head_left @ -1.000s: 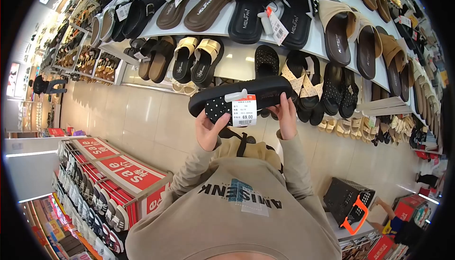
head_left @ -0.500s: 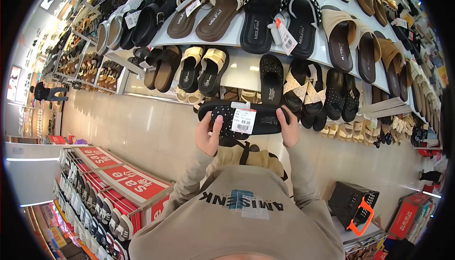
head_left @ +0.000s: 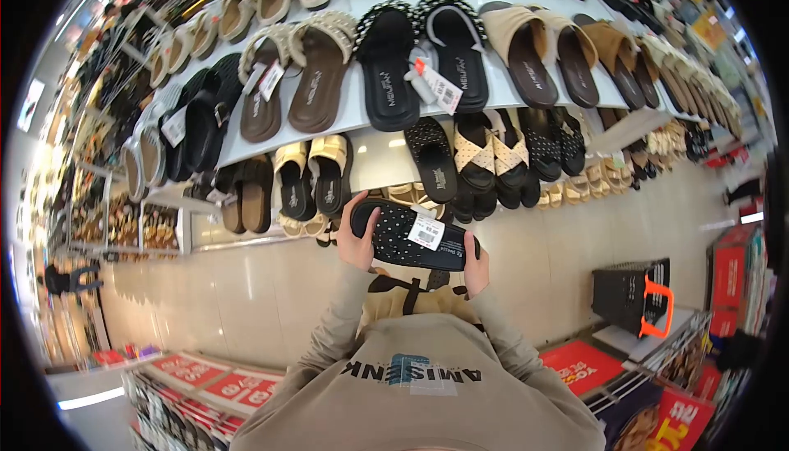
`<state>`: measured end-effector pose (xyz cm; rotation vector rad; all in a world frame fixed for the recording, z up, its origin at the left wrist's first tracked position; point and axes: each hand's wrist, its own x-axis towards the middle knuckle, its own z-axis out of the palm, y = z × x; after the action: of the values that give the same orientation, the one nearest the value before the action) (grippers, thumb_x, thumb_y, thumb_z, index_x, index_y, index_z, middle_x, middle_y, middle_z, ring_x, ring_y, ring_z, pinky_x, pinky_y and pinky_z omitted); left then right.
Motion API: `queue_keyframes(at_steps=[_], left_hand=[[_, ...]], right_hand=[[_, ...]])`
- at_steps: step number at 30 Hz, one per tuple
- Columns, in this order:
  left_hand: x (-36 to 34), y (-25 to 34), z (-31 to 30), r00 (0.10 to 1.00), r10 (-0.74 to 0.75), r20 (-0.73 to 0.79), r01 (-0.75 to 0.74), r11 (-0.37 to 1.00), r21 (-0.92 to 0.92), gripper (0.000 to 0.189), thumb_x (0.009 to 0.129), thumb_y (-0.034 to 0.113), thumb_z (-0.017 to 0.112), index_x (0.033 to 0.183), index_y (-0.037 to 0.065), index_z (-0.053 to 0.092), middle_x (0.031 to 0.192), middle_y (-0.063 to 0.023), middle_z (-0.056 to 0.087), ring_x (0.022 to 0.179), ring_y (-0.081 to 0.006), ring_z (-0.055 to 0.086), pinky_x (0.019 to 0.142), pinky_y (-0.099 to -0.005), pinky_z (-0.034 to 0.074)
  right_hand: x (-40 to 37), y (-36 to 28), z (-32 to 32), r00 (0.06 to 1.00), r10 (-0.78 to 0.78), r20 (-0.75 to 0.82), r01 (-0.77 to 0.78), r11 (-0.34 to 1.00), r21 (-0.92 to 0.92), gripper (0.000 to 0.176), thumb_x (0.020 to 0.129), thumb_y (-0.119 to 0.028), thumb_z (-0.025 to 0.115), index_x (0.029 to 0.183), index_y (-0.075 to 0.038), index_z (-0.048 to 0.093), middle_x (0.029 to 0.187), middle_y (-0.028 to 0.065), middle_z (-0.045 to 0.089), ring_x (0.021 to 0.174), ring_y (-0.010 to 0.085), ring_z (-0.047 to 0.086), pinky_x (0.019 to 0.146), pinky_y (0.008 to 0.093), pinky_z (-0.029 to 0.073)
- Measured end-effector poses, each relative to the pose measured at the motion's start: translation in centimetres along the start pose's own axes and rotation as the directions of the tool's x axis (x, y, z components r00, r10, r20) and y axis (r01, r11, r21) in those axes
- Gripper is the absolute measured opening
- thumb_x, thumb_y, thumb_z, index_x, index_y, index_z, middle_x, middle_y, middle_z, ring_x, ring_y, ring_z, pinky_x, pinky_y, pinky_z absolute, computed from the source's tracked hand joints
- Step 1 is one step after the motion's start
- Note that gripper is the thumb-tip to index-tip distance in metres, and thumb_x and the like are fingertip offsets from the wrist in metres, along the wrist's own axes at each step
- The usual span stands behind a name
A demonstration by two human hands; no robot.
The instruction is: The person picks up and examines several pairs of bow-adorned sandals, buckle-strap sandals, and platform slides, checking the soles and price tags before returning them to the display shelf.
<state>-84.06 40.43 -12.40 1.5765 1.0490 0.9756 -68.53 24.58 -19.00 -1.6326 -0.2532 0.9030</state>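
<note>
Between my two hands I hold a black slide sandal (head_left: 399,233) with small light studs on its strap, lying crosswise in front of me. A white price tag (head_left: 426,234) hangs over the strap and insole. My left hand (head_left: 357,236) grips the toe end, thumb on top. My right hand (head_left: 475,265) is closed on the heel end. Just beyond, a matching black studded sandal (head_left: 432,159) leans on the lower shelf, beside cross-strap sandals (head_left: 477,151) in cream with dots.
A white shelf (head_left: 362,114) ahead carries rows of sandals. On a stand at right sits a black basket (head_left: 629,293) with an orange handle (head_left: 657,307). Red sale signs (head_left: 205,373) top a rack at lower left. A person (head_left: 70,278) stands far left.
The sandal has turned so its upper strap faces me more, with its heel end lower to the right. My view has shifted, and the shelves appear further left.
</note>
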Motion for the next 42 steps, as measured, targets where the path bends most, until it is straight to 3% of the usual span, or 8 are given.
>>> queue_keyframes(at_steps=[4,9,14,18,21,29,37,42], left_hand=[[2.3,1.2,-1.0,0.979,0.056,0.197,-0.053,0.998,-0.024,0.034,0.090,0.013,0.061,0.122,0.002,0.055,0.109,-0.0123,0.064,0.099,-0.0174,0.062,0.090,-0.0281,0.046],[7.4,-1.3,-3.9,0.924,0.048,0.379,-0.066,0.997,0.035,0.038,0.094,0.018,0.058,0.129,0.005,0.050,0.105,-0.0142,0.065,0.096,-0.0197,0.063,0.086,-0.0276,0.046],[9.3,-6.0,-7.2,0.895,0.026,0.446,-0.065,0.995,0.071,0.055,0.102,0.034,0.038,0.148,0.007,0.024,0.145,-0.0184,0.038,0.132,-0.0268,0.040,0.108,-0.0310,0.029],[4.9,-7.5,-11.9,0.870,-0.079,0.487,0.207,0.955,-0.214,0.049,0.102,0.031,0.037,0.141,0.001,0.035,0.138,-0.0144,0.045,0.129,-0.0243,0.042,0.107,-0.0320,0.031],[1.1,-10.9,-15.4,0.649,-0.287,0.704,0.581,0.785,-0.215,0.049,0.103,0.037,0.033,0.137,0.002,0.041,0.131,-0.0116,0.052,0.122,-0.0212,0.049,0.104,-0.0339,0.035],[-1.1,-12.6,-20.3,0.580,-0.392,0.714,0.625,0.777,-0.082,0.052,0.102,0.042,0.030,0.136,0.004,0.042,0.129,-0.0115,0.054,0.118,-0.0215,0.052,0.103,-0.0362,0.037],[2.0,-12.2,-18.7,0.595,-0.382,0.707,0.586,0.808,-0.057,0.051,0.102,0.042,0.031,0.135,0.005,0.043,0.128,-0.0102,0.056,0.117,-0.0204,0.053,0.102,-0.0354,0.037],[1.3,-12.3,-14.5,0.564,-0.312,0.765,0.540,0.840,-0.055,0.050,0.102,0.041,0.032,0.134,0.004,0.043,0.128,-0.0114,0.056,0.118,-0.0211,0.053,0.103,-0.0353,0.036]], right_hand=[[-1.0,0.8,1.7,0.981,0.182,0.071,-0.195,0.894,0.403,0.060,0.096,-0.051,0.046,0.108,0.005,0.062,0.093,0.0099,0.066,0.080,0.0146,0.060,0.076,0.0282,0.049],[-2.4,1.8,6.7,0.993,0.067,-0.095,-0.039,0.962,0.269,0.061,0.094,-0.058,0.043,0.117,-0.002,0.053,0.091,0.0092,0.066,0.073,0.0163,0.063,0.057,0.0323,0.051],[-2.9,3.8,14.6,0.917,0.394,-0.066,-0.310,0.807,0.502,0.066,0.086,-0.069,0.047,0.114,-0.009,0.054,0.098,0.0053,0.065,0.085,0.0161,0.062,0.078,0.0323,0.049],[-0.3,5.9,18.2,0.903,0.384,-0.190,-0.233,0.811,0.537,0.073,0.084,-0.070,0.049,0.115,-0.005,0.054,0.098,0.0078,0.065,0.084,0.0179,0.063,0.079,0.0299,0.050],[2.4,7.3,19.6,0.878,0.390,-0.278,-0.127,0.750,0.649,0.082,0.079,-0.070,0.056,0.115,0.004,0.050,0.101,0.0138,0.062,0.081,0.0231,0.063,0.072,0.0299,0.055],[7.8,6.5,22.3,0.933,0.321,-0.159,-0.079,0.617,0.783,0.074,0.085,-0.065,0.052,0.127,-0.004,0.045,0.117,0.0152,0.054,0.095,0.0287,0.060,0.091,0.0375,0.053],[11.4,6.3,20.0,0.962,0.261,0.077,-0.248,0.723,0.645,0.075,0.085,-0.070,0.046,0.124,-0.007,0.050,0.113,0.0124,0.058,0.099,0.0241,0.059,0.093,0.0402,0.049],[11.8,8.5,17.2,0.953,0.304,-0.006,-0.276,0.873,0.403,0.087,0.081,-0.077,0.042,0.136,-0.009,0.037,0.123,0.0170,0.054,0.103,0.0292,0.060,0.088,0.0420,0.049]])
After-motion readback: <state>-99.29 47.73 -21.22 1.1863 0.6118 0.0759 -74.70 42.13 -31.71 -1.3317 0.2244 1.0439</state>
